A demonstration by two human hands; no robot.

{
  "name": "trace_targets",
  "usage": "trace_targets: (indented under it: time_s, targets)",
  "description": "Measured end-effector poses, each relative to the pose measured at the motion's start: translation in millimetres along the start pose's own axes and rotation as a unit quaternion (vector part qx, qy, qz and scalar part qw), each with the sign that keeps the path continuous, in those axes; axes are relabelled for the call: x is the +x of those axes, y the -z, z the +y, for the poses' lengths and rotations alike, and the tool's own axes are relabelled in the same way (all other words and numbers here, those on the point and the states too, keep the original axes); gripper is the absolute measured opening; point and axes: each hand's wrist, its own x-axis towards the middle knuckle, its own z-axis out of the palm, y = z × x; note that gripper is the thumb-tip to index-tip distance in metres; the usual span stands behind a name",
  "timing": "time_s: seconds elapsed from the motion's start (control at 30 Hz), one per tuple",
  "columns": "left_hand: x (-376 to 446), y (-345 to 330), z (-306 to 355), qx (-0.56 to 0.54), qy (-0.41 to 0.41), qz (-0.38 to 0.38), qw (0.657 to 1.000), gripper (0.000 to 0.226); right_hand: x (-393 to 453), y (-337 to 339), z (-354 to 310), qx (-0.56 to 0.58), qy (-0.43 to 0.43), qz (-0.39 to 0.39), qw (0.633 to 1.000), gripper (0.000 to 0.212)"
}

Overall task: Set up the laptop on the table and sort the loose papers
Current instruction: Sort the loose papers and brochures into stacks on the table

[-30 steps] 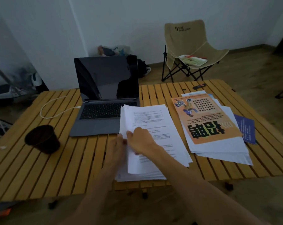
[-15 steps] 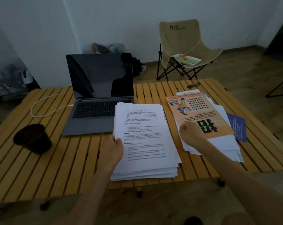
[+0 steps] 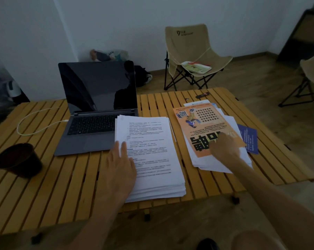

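Note:
An open grey laptop (image 3: 93, 123) with a dark screen stands on the slatted wooden table (image 3: 49, 186), a white cable plugged into its left side. A thick stack of white printed papers (image 3: 152, 156) lies to its right, overlapping the laptop's corner. My left hand (image 3: 121, 165) rests flat on the stack's left edge, fingers spread. Further right is a looser pile topped by an orange flyer (image 3: 203, 127). My right hand (image 3: 224, 147) lies on that flyer's near part, fingers pointing away; I cannot see a grip on any sheet.
A dark cup (image 3: 19, 160) stands near the table's left edge. A blue leaflet (image 3: 250, 138) pokes out from under the right pile. A small dark object (image 3: 203, 95) lies at the table's far edge. A beige folding chair (image 3: 190, 56) stands behind, another at right.
My right hand left the white stack and moved right onto the orange flyer, then further up it. My left hand shifted from the stack's edge to lie flat on it.

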Motion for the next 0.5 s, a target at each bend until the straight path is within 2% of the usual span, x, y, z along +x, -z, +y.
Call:
trace_targets:
  time_s: [0.03,0.1,0.17,0.3,0.4,0.5]
  targets:
    - [0,-3,4,0.007,-0.045,-0.023,0.999,0.059,10,7,16,-0.005,-0.042,0.01,0.999,0.023]
    - [-2,-10,10,0.024,-0.112,-0.079,0.99,0.065,29,12,41,-0.027,-0.101,-0.017,0.994,0.056]
    - [-5,-19,10,0.049,-0.133,-0.134,0.981,0.077,45,12,57,-0.056,-0.115,-0.069,0.989,0.076]
    - [-6,-25,7,0.087,-0.128,-0.163,0.974,0.085,60,14,67,-0.042,-0.108,-0.099,0.988,0.081]
    - [-6,-24,9,0.087,-0.126,-0.164,0.974,0.085,65,17,68,-0.044,-0.115,-0.105,0.987,0.111]
    - [-6,-22,9,0.08,-0.12,-0.167,0.975,0.077,76,17,74,-0.03,-0.118,-0.12,0.985,0.12]
